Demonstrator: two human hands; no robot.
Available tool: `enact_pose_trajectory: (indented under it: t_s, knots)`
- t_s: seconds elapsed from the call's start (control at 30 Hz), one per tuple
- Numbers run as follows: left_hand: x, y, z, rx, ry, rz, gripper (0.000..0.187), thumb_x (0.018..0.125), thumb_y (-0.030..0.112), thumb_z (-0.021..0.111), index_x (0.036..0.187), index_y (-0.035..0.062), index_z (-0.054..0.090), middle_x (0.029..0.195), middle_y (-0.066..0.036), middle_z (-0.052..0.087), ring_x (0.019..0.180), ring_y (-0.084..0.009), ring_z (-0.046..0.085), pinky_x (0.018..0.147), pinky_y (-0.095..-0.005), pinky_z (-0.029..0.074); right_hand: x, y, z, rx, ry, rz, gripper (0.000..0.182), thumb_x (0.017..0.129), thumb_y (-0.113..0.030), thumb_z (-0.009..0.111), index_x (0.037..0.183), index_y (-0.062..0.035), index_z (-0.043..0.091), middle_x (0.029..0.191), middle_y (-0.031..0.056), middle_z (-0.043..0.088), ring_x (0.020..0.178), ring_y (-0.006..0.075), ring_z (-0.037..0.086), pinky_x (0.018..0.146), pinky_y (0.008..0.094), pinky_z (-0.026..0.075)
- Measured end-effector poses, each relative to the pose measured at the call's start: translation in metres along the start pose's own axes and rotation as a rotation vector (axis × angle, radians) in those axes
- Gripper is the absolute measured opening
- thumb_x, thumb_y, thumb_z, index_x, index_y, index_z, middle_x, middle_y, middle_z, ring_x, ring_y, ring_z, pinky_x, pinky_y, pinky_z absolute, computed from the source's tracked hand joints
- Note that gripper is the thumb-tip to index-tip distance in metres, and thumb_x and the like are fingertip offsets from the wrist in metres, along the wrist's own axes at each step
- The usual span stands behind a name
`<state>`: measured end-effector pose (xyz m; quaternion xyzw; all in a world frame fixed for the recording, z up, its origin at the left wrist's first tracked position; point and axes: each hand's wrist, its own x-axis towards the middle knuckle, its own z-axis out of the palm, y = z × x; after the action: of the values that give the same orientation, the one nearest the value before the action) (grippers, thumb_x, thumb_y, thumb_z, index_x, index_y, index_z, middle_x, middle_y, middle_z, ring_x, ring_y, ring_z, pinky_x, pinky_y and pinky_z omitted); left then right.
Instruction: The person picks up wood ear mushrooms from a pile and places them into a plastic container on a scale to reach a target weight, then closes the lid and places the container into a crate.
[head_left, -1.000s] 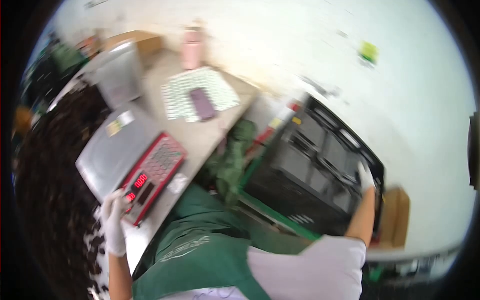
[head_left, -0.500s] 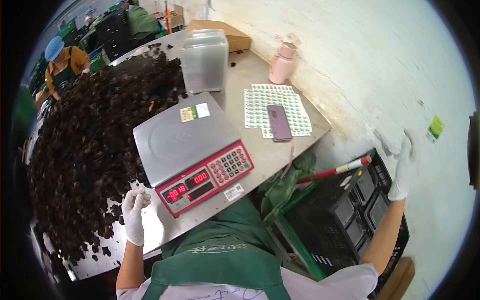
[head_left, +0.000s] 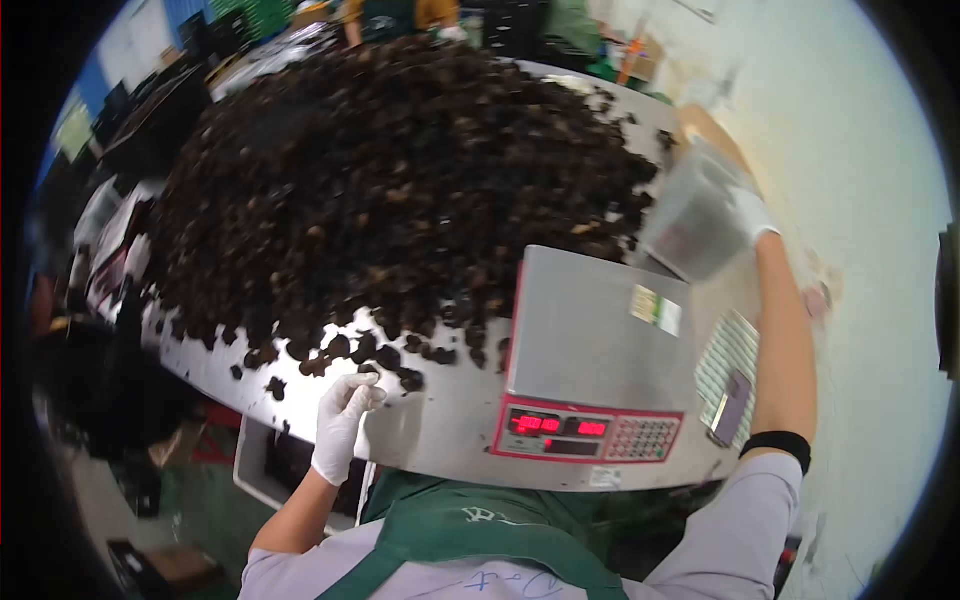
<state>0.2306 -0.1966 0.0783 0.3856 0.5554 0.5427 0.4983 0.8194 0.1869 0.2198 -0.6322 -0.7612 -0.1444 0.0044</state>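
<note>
My left hand (head_left: 345,425), in a white glove, is above the near table edge beside loose dark pieces. Its fingers are curled together against the thumb; whether anything small is between them is hidden. My right hand (head_left: 755,217), also gloved and a little blurred, grips the right side of a stack of clear plastic containers (head_left: 695,215) behind the scale. The red-framed digital scale (head_left: 600,340) has a bare metal pan with a small label on it, and its red digits are lit. A large heap of dark, dried mushroom-like pieces (head_left: 400,170) covers the table's left and middle.
A purple phone (head_left: 733,405) lies on sticker sheets (head_left: 725,365) right of the scale. The pink bottle (head_left: 817,300) is mostly hidden behind my right arm. A wall (head_left: 870,200) borders the right. Another person (head_left: 400,15) is across the table; other gloved hands (head_left: 137,258) show at far left.
My right hand has gone from beside the black crate at the wall to the container stack. The view has swung left. My left hand stays low by the heap, fingers still curled.
</note>
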Motion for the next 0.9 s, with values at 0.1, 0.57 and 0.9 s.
enact_pose_trajectory:
  t_s: [0.1,0.57,0.9]
  knots:
    - [-0.002,-0.012,-0.023,0.050,0.095,-0.035,0.019,0.103,0.014,0.057,0.115,0.0015,0.064,0.095,-0.004,0.068,0.090,-0.0107,0.062,0.086,-0.0248,0.048,0.010,0.028,0.014,0.065,-0.118,0.014,0.027,0.089,-0.020,0.063,0.108,-0.0034,0.071,0.113,0.0240,0.068,0.108,0.0396,0.064,0.095,0.0450,0.050]
    - [0.123,0.012,0.025,0.778,0.163,0.620,0.028,0.085,0.005,0.070,0.113,0.0068,0.067,0.114,-0.011,0.066,0.109,-0.0298,0.060,0.097,-0.0378,0.046,-0.156,-0.149,-0.101,0.417,0.518,0.095,0.021,0.095,-0.004,0.057,0.114,-0.0019,0.066,0.098,0.0152,0.068,0.091,0.0289,0.064,0.086,0.0351,0.048]
    - [0.124,-0.022,0.075,1.322,-0.127,0.700,0.038,0.082,0.025,0.072,0.118,0.0164,0.064,0.098,-0.004,0.063,0.097,-0.0240,0.060,0.082,-0.0396,0.043,-0.304,-0.290,-0.039,0.269,0.200,-0.084,0.045,0.083,-0.029,0.073,0.125,-0.0159,0.066,0.112,0.0042,0.064,0.108,0.0254,0.059,0.101,0.0480,0.041]
